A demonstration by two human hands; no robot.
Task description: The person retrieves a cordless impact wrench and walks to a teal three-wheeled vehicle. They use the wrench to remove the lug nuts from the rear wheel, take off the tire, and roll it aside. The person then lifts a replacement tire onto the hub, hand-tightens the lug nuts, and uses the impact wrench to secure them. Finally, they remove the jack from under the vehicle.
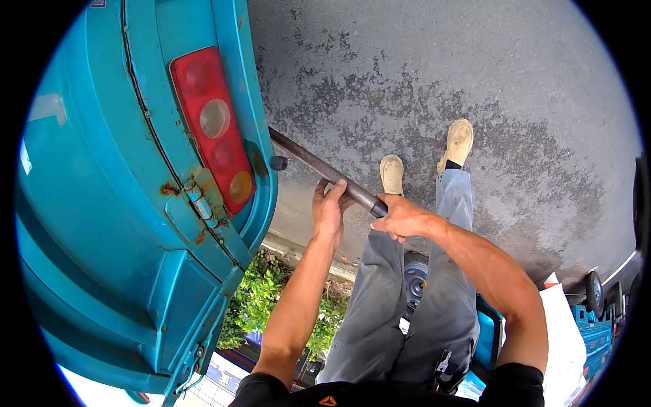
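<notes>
A dark metal pipe (304, 155) slants from under the edge of a teal vehicle body (95, 183) toward me. Its far end is hidden behind the body panel. My right hand (405, 218) is closed round the near end of the pipe, its fingers wrapped beneath. Farther along, my left hand (329, 211) grips the pipe from below, with thumb and fingers to either side. Just above that hand, a short black rubber stop (279, 163) sticks out from the panel edge. What the pipe's hidden end touches, I cannot tell.
A red tail light (211, 115) and a rusty hinge (201, 203) are on the body panel. My beige shoes (459, 139) stand on grey pavement (529, 74). Green plants (254, 298) grow along a curb. A wheel (415, 281) shows between my legs, and more teal vehicles (591, 332) at right.
</notes>
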